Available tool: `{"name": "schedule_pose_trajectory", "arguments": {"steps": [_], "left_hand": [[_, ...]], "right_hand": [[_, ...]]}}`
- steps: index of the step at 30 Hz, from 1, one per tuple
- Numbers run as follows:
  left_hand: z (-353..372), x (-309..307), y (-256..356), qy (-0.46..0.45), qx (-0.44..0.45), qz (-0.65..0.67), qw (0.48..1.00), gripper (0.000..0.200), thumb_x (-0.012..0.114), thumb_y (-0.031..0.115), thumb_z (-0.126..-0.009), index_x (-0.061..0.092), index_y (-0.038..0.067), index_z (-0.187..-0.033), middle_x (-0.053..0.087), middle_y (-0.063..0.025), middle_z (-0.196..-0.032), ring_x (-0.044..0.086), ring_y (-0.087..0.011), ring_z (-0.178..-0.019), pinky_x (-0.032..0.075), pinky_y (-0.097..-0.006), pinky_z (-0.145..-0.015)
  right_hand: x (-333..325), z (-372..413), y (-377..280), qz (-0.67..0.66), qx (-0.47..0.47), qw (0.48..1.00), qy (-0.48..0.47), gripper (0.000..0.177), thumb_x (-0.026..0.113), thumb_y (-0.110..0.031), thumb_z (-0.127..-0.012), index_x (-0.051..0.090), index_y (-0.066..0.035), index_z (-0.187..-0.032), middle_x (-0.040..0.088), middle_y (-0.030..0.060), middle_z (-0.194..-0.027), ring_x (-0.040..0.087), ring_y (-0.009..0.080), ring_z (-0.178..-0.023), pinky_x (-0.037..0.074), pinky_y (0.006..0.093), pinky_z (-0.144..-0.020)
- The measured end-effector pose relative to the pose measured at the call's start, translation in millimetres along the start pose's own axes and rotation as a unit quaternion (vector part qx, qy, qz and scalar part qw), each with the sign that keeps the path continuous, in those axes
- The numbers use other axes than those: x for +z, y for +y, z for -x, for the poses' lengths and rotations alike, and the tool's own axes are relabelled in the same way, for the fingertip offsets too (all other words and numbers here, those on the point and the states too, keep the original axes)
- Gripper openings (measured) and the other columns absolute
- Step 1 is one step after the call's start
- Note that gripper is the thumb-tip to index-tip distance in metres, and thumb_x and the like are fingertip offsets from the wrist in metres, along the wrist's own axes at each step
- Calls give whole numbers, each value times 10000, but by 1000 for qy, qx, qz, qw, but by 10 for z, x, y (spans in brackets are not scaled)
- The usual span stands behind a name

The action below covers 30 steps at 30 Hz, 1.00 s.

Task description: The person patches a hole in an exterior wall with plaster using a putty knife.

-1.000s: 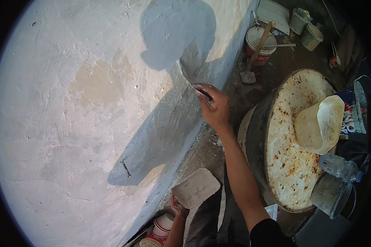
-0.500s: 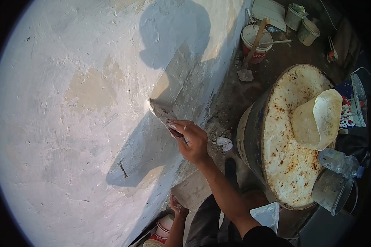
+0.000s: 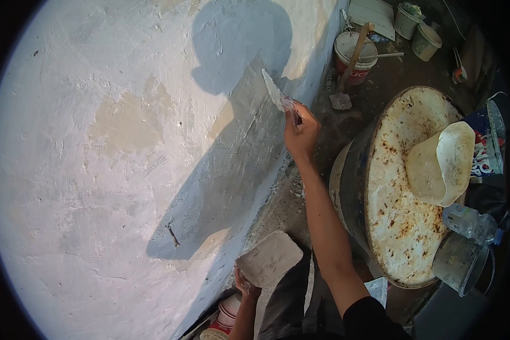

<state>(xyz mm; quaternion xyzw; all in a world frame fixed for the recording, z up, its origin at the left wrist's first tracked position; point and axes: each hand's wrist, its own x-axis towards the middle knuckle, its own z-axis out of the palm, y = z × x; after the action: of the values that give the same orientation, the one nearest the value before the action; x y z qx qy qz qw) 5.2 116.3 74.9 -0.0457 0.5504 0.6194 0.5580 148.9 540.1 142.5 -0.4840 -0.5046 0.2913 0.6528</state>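
Note:
My right hand [image 3: 302, 127] is closed round a putty knife [image 3: 273, 89], whose pale-smeared blade lies against or very near the wall [image 3: 56, 198]. Under the blade runs a greyish patch of filler [image 3: 241, 110], partly covered by my shadow. Down at the bottom, my left hand [image 3: 247, 285] grips the edge of a shallow rectangular tray [image 3: 270, 259] with rounded corners. A grey residue coats the tray's face. A bare beige patch [image 3: 127, 122] shows on the wall left of the filler, and a nail-like piece [image 3: 172, 235] sticks out lower down.
At right stands a rusty-topped drum [image 3: 396, 226] bearing a cut plastic container [image 3: 436, 164]. Beside it are a plastic bottle [image 3: 469, 222] and a metal pail [image 3: 459, 263]. A bucket [image 3: 345, 48] with a wooden-handled tool [image 3: 357, 56] stands near the wall's foot.
My right hand has moved with the putty knife up and to the right along the wall. The tray in my left hand shows more fully now that my right arm has shifted.

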Motion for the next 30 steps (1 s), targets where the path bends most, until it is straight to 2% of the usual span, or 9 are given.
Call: {"name": "schedule_pose_trajectory", "arguments": {"steps": [1,6,11,14,16,20,22,25,30], "left_hand": [[-13,-30,-20,-5,8,-4,1000,581,381,548,-957,497,115,-1327,567,-92,-1287,546,-291,-1176,429,-451,-1005],[-39,-10,-41,3,4,-3,1000,586,379,560,-952,500,118,-1318,574,-87,-1261,547,-287,-1171,430,-448,-1004],[-51,71,-28,3,-6,-20,1000,590,379,564,-951,503,115,-1312,573,-88,-1250,539,-286,-1179,430,-450,-1004],[-87,76,-70,9,-28,1,1000,593,381,565,-951,500,115,-1319,569,-92,-1268,540,-287,-1179,429,-453,-1005],[-76,138,-71,18,-37,11,999,595,383,563,-951,497,116,-1326,566,-93,-1279,544,-287,-1175,430,-456,-1004],[-6,152,-81,-25,48,-129,990,603,392,566,-947,492,115,-1334,560,-94,-1294,540,-289,-1182,427,-463,-1006],[-6,128,-85,-36,44,-120,991,606,395,569,-945,491,115,-1335,558,-94,-1294,535,-289,-1190,424,-466,-1009],[-8,133,-74,-17,8,-86,996,611,395,574,-944,489,115,-1337,553,-96,-1296,529,-289,-1200,420,-469,-1014],[17,92,-75,-12,32,-115,993,604,390,568,-948,487,114,-1335,550,-97,-1295,530,-287,-1196,421,-470,-1012]], "right_hand": [[35,67,-53,4,-67,998,-18,233,593,66,-813,652,49,-1038,684,181,-989,679,314,-874,528,347,-753],[60,643,-321,-5,-151,986,-72,307,589,112,-739,649,33,-1030,684,161,-1018,670,326,-915,544,388,-783],[22,1225,-659,-42,-128,982,-134,324,595,112,-737,644,35,-1048,666,157,-1073,655,325,-987,540,403,-838],[3,1371,-771,-55,-118,984,-121,279,580,113,-759,649,47,-1021,678,168,-1044,667,339,-960,542,395,-809],[-49,1306,-762,-46,-101,991,-81,239,584,99,-804,650,55,-1029,673,179,-1042,671,328,-953,547,381,-797],[-97,790,-591,7,-35,998,42,273,594,101,-804,642,63,-1070,671,199,-1008,669,336,-954,552,380,-785],[11,474,-465,33,-55,994,88,277,591,107,-798,642,58,-1067,668,206,-1011,664,352,-963,545,387,-794],[302,306,-316,39,-142,988,48,237,607,82,-801,646,58,-1034,672,194,-995,674,340,-891,541,377,-756],[413,552,-384,9,-139,989,-43,270,618,84,-734,649,49,-999,675,188,-994,661,346,-907,543,382,-760]]}}
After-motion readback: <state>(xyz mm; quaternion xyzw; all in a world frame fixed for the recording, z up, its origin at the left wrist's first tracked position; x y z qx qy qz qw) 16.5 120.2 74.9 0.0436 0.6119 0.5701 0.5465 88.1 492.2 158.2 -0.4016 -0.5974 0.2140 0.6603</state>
